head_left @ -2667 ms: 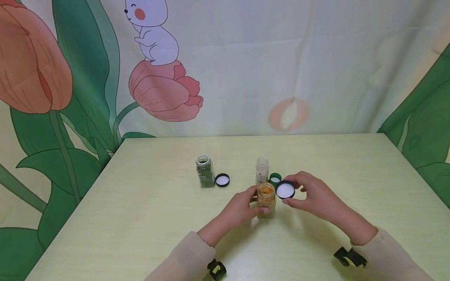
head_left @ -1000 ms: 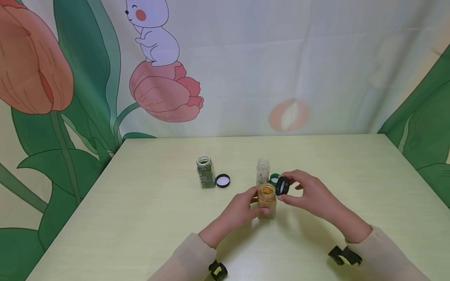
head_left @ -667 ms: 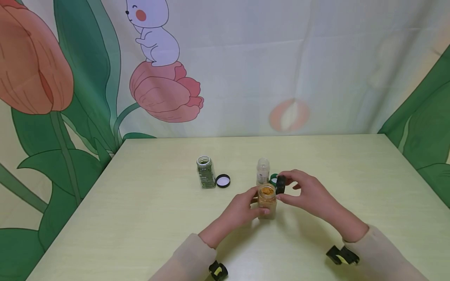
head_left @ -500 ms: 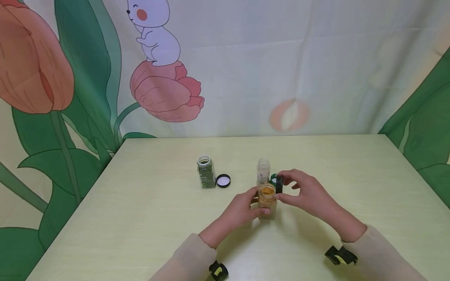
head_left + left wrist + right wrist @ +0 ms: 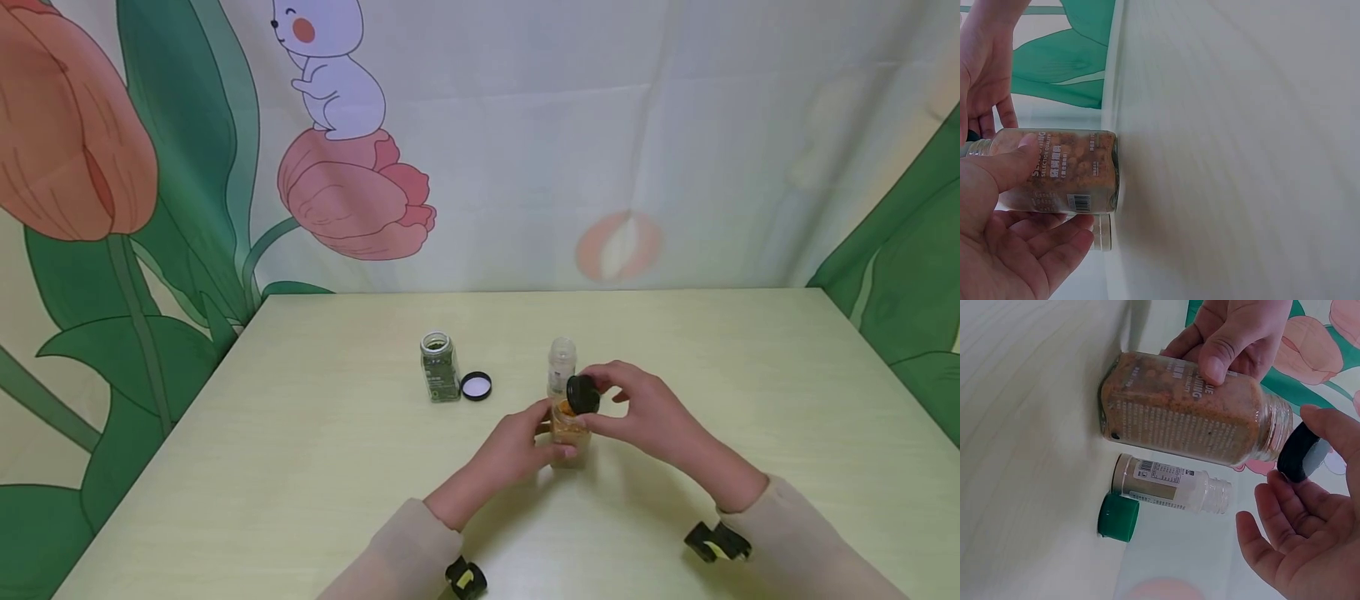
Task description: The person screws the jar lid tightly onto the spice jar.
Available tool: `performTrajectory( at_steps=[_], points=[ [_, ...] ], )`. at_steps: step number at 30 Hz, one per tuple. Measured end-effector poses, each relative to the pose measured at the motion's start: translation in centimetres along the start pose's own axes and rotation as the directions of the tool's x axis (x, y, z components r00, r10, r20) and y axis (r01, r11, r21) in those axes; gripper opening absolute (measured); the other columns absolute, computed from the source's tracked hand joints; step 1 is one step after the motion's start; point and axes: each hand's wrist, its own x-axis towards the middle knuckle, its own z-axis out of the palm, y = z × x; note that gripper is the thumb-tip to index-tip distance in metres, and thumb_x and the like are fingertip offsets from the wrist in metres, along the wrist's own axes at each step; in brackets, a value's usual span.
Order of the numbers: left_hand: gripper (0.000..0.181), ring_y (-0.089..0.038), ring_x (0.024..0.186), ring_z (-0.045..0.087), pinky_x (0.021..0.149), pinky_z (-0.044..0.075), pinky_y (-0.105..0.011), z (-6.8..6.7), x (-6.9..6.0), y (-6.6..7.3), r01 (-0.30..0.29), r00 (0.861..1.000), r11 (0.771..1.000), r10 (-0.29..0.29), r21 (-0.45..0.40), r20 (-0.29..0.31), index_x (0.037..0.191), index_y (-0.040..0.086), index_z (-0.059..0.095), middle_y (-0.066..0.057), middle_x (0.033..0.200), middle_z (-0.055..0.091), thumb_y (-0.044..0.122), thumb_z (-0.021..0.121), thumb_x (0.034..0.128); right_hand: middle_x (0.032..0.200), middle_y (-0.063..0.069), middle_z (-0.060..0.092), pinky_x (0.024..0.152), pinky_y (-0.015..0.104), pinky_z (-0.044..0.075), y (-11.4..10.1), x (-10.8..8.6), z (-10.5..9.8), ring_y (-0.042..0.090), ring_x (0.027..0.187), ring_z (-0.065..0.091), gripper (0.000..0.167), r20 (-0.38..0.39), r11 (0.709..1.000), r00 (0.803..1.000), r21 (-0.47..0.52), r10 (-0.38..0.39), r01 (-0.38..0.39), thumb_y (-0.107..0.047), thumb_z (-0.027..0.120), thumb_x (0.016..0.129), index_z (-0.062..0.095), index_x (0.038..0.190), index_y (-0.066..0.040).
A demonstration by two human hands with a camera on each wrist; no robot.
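My left hand (image 5: 521, 442) grips a square glass seasoning jar (image 5: 1185, 412) of orange-brown powder, upright on the table. Its label and barcode show in the left wrist view. With thumb and fingers my right hand (image 5: 637, 408) pinches a black lid (image 5: 582, 394), tilted at the jar's mouth and partly covering it. In the right wrist view the lid is close to the threaded glass neck; whether they touch I cannot tell. Just behind the jar stands a small clear bottle (image 5: 561, 367) with no cap on, and a green cap (image 5: 1117, 517) lies beside it.
Farther left on the table (image 5: 300, 467) stands a glass jar of green herbs (image 5: 439, 371) with its mouth uncovered. A black lid with a white inside (image 5: 476, 386) lies next to it. A printed curtain (image 5: 510, 150) hangs behind the table.
My right hand has moved left, bringing the black lid from beside the jar to over its mouth. The lid has turned from its white inside to its black outside. My left hand stays put.
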Motion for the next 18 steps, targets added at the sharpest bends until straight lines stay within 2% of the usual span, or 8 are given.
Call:
performTrajectory(
  at_steps=[9,18],
  points=[
    [0.053,-0.041,0.134,0.06,0.113,0.05,-0.053,-0.03,0.05,0.01,-0.013,1.0,1.0,0.013,0.006,-0.002,0.141,0.003,0.055,-0.018,0.144,0.062,0.017,0.075,0.0938,0.111,0.009,0.073,0.082,0.038,0.058,0.17,0.19,0.64,0.023,0.098,0.065,0.044,0.006,1.0,1.0,0.021,0.002,-0.002,-0.017,0.086,0.083,0.069,0.12,-0.003],
    [0.055,-0.042,0.134,0.06,0.113,0.05,-0.054,-0.07,-0.02,0.07,0.005,1.0,1.0,-0.005,0.021,-0.002,0.142,0.002,0.054,-0.02,0.145,0.061,0.018,0.075,0.0941,0.114,0.01,0.073,0.083,0.039,0.057,0.16,0.29,1.06,0.022,0.099,0.064,0.045,0.017,0.999,1.0,0.042,0.008,-0.008,-0.018,0.086,0.083,0.069,0.122,-0.003]
  ],
)
